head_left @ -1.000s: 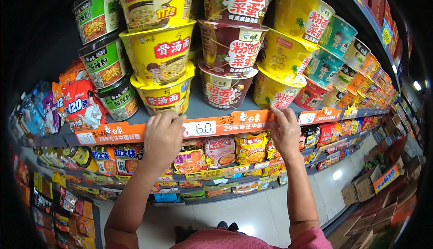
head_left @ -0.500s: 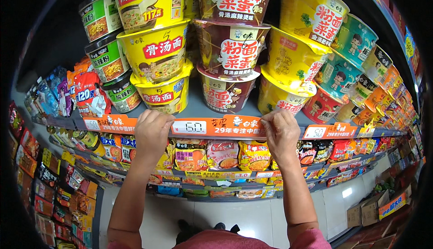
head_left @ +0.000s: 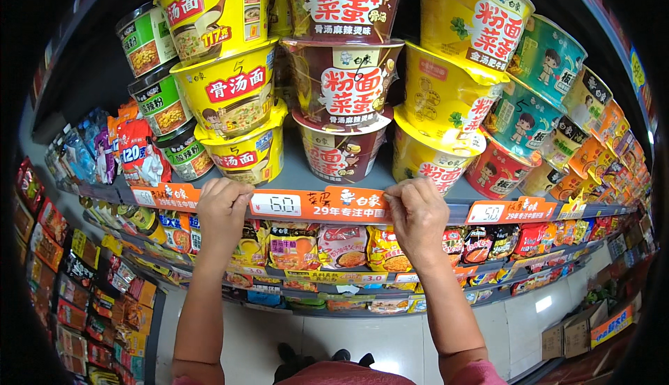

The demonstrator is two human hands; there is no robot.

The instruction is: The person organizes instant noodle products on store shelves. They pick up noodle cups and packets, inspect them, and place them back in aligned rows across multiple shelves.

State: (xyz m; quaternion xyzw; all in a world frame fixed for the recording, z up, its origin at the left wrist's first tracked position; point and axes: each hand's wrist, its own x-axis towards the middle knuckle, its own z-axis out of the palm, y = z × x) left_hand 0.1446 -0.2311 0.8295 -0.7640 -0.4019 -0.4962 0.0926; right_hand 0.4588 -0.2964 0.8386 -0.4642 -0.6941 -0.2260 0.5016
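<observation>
My left hand [head_left: 221,207] and my right hand [head_left: 418,216] are both closed on the shelf's front edge, at the two ends of an orange label strip [head_left: 348,202] with a white price card. Their fingers curl over its top. Just behind the strip, between my hands, stands a stack of maroon noodle tubs [head_left: 340,155]. A stack of yellow noodle tubs [head_left: 245,158] rises behind my left hand. Another yellow stack [head_left: 435,151] is behind my right hand.
Green-and-black tubs [head_left: 185,149] and a red bag [head_left: 141,154] sit at left, teal tubs [head_left: 527,120] at right. Another orange label [head_left: 512,211] lies right of my right hand. Bagged noodles [head_left: 341,245] line the shelf below. Cardboard boxes [head_left: 577,333] stand on the floor at right.
Both hands have moved a little left, and the orange label strip between them has slid left along the shelf edge. The view has also shifted slightly.
</observation>
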